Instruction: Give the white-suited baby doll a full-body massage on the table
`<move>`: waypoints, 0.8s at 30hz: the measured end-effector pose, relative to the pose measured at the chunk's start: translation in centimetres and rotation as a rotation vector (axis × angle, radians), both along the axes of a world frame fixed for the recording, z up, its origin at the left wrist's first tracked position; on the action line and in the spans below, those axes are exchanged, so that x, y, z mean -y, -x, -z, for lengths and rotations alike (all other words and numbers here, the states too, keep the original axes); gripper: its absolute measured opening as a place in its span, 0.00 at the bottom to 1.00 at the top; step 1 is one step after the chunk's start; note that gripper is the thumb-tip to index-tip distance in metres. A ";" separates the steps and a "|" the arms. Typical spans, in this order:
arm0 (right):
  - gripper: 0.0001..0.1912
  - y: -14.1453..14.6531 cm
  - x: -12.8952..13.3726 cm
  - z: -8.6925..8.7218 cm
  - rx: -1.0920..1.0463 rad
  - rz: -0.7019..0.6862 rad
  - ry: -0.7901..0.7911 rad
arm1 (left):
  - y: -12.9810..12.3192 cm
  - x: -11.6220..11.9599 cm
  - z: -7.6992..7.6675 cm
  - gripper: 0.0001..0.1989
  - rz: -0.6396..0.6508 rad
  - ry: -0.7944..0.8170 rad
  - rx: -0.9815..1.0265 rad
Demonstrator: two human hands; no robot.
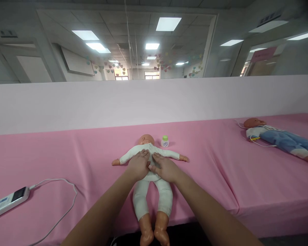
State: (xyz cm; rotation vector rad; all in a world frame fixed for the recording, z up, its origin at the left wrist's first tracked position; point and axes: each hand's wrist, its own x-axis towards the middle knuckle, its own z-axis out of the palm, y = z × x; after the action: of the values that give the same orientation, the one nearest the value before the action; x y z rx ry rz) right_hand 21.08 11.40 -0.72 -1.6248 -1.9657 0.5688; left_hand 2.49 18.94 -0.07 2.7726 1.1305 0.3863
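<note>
A baby doll (151, 176) with a white cloth body lies with its arms spread wide and its feet towards me. Both my hands rest flat on its chest. My left hand (139, 165) covers the left side of the chest, fingers stretched towards the doll's shoulders. My right hand (166, 167) lies on the other side, fingers extended, its thumb close to my left thumb. Neither hand grasps anything. Just right of the doll's head stands a small white bottle (165, 141) with a green cap.
A pink sheet (97, 164) covers the table. At the left lies a white device (10, 201) with a dark screen and a white cable (73, 201). Another doll (284, 138) in blue and white clothes lies at the right. A white wall (118, 102) with windows above runs behind.
</note>
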 end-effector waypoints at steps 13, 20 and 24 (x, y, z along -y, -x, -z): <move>0.43 -0.2 -1.2 2.4 -0.047 -0.047 0.010 | -0.4 -0.1 1.0 0.31 0.072 0.068 0.027; 0.49 -1.6 -2.4 0.3 -0.067 0.046 0.006 | -1.0 -1.7 -2.4 0.30 -0.077 0.007 0.075; 0.49 -1.5 -3.9 0.8 -0.061 0.028 0.017 | -1.6 -2.8 -0.6 0.31 -0.034 0.041 0.077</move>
State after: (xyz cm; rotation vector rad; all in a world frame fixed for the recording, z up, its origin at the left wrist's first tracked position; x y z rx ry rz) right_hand 22.54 15.34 -1.54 -1.6235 -1.8956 0.6186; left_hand 4.07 21.77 0.56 2.6826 1.1554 0.4638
